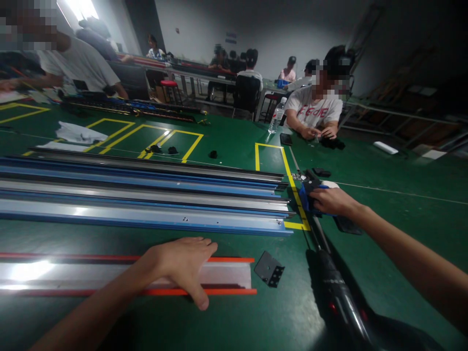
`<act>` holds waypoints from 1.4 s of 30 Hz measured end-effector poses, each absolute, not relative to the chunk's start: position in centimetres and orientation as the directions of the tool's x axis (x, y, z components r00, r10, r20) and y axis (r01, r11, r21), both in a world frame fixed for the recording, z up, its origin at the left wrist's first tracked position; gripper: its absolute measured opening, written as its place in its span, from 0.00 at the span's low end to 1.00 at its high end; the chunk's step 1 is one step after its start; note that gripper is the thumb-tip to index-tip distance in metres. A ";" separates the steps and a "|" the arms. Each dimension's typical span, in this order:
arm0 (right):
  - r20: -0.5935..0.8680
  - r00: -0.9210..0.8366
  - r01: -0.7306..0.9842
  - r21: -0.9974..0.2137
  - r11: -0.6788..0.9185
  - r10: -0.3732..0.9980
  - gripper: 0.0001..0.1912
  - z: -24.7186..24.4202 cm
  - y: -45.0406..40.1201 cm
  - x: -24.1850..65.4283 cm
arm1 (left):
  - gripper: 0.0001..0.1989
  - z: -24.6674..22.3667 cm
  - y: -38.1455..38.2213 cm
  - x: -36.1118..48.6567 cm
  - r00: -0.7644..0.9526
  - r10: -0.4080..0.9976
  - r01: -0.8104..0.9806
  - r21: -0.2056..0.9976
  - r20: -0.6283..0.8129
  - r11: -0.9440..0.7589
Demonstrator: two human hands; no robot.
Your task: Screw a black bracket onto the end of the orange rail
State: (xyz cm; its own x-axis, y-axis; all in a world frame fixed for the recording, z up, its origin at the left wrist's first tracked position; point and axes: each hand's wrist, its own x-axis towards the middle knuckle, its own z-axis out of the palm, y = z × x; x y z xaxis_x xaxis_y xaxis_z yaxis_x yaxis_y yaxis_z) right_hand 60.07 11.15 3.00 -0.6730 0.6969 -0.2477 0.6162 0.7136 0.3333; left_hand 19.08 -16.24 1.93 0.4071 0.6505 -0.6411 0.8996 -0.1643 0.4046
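- A green worktop (226, 324) is seen from its near side, with the parts spread towards its left and near edges.
- Long blue-edged rails (109, 214) are laid side by side across it, beyond the channel, running out of view past the left edge.
- A pale metal channel with red edges (232, 275) is set flat nearer the near edge, also cut off at left. It is judged stiff and awkwardly long rather than fragile, and perhaps slippery on its smooth face; it is best held by both long sides, with a second hold farther along.
- A dark, tool-like object (340, 287) is seen at the near right, its purpose unclear.
- The left hand (181, 263) is spread across the channel, fingers open over the far side, thumb over the near one.
- The right hand (332, 200) is placed at a blue container (304, 196), fingers bent; whether anything is pinched cannot be told.
- A small black angled bracket (268, 267) is seen just beside the channel's right end, apparently rigid, best lifted by its plain flange.
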 end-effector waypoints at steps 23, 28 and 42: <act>-0.241 -0.593 0.716 0.277 0.640 0.768 0.08 2.6 10.0 60.8 | 0.64 2.9 -16.0 19.5 0.424 0.615 0.894 0.417 -0.665 -0.165; -0.253 -0.552 0.747 0.273 0.606 0.795 0.11 2.7 10.9 60.6 | 0.64 2.9 -16.0 19.4 0.427 0.625 0.891 0.423 -0.654 -0.166; -0.243 -0.817 0.557 -0.101 0.824 0.522 0.08 3.5 -6.2 55.8 | 0.57 2.1 -16.2 19.6 0.433 0.664 0.892 0.395 -0.610 -0.219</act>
State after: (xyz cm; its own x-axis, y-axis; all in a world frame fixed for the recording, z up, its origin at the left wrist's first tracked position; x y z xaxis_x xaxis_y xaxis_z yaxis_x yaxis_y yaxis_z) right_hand 55.75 -6.23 3.46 -0.8173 0.5225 -0.2429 0.5569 0.8244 -0.1007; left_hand 19.57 -16.25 2.05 0.4331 0.6638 -0.6097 0.8921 -0.2191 0.3952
